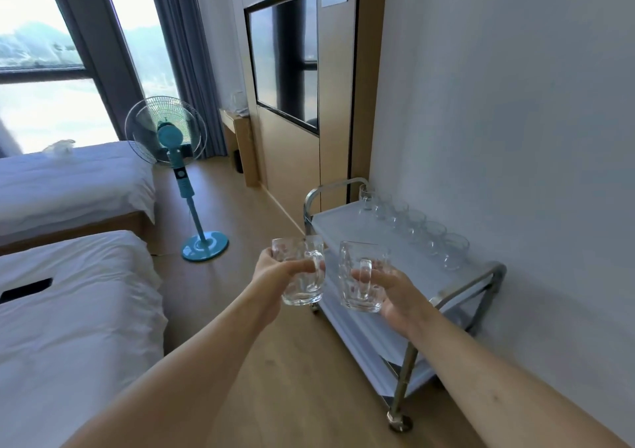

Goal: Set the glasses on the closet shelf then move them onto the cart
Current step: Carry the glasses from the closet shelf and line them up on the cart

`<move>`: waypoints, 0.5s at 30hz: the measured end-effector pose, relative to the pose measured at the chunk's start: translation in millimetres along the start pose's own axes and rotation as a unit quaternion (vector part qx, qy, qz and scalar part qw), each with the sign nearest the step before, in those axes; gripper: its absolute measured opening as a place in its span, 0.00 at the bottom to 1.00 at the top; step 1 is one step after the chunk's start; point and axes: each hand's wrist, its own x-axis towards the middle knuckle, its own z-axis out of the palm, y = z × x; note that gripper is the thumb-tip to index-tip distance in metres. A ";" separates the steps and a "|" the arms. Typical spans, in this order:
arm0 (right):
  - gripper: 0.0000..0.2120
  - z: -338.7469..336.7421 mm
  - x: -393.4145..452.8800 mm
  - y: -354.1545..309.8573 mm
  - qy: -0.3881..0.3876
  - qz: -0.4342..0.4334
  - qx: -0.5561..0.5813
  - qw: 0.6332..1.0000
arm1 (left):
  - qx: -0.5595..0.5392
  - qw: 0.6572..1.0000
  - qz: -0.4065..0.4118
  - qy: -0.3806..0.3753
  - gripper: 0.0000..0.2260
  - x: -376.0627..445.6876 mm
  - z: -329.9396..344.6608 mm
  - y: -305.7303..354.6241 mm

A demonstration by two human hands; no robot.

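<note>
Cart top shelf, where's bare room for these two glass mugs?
The steel cart's white top shelf is bare along its room-side edge, between the curved handle and near rail. The wall side is crowded with a row of clear glasses.

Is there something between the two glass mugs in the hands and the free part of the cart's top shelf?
Nothing visible blocks the way. The left hand and right hand each hold a mug beside the cart. The row of glasses stands along the wall side, so the near side is free.

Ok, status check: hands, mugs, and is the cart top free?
Left hand grips one glass mug, right hand the other. Both held near the cart. Row of glasses along its wall side; near side bare.
</note>
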 end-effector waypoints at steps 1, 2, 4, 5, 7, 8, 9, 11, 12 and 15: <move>0.22 -3.3 7.4 -0.1 0.001 0.000 0.005 1.000 | -0.001 1.000 -0.003 -0.001 0.42 8.6 1.8 -1.0; 0.21 -5.4 14.8 -1.0 0.004 -0.001 0.005 1.000 | -0.001 1.000 -0.006 -0.004 0.43 16.8 3.7 -2.0; 0.21 -10.2 36.9 -3.9 0.008 -0.004 0.001 1.000 | 0.001 1.000 -0.008 -0.006 0.43 39.8 7.4 -3.5; 0.22 -13.4 51.0 -5.3 0.009 -0.005 0.001 1.000 | 0.004 1.000 -0.005 -0.006 0.42 53.1 9.4 -4.0; 0.24 -18.9 75.5 -9.2 0.014 -0.005 0.001 1.000 | 0.005 1.000 0.000 -0.010 0.39 75.2 13.2 -2.9; 0.26 -22.2 91.6 -11.8 0.017 -0.002 0.002 1.000 | 0.006 1.000 -0.001 -0.012 0.37 89.7 16.2 -1.0; 0.27 -25.4 103.4 -12.9 0.018 -0.001 0.002 1.000 | 0.009 1.000 -0.005 -0.012 0.37 100.8 18.4 -0.4; 0.27 -32.4 131.5 -16.6 0.018 -0.002 0.000 1.000 | 0.015 1.000 -0.010 -0.014 0.38 129.8 23.8 1.7; 0.27 -34.6 142.2 -18.3 0.021 0.000 0.001 1.000 | 0.017 1.000 -0.011 -0.016 0.40 140.7 26.3 3.1; 0.31 -46.0 181.7 -24.0 0.037 0.019 0.009 0.999 | 0.027 0.999 -0.016 -0.017 0.43 182.9 36.9 4.5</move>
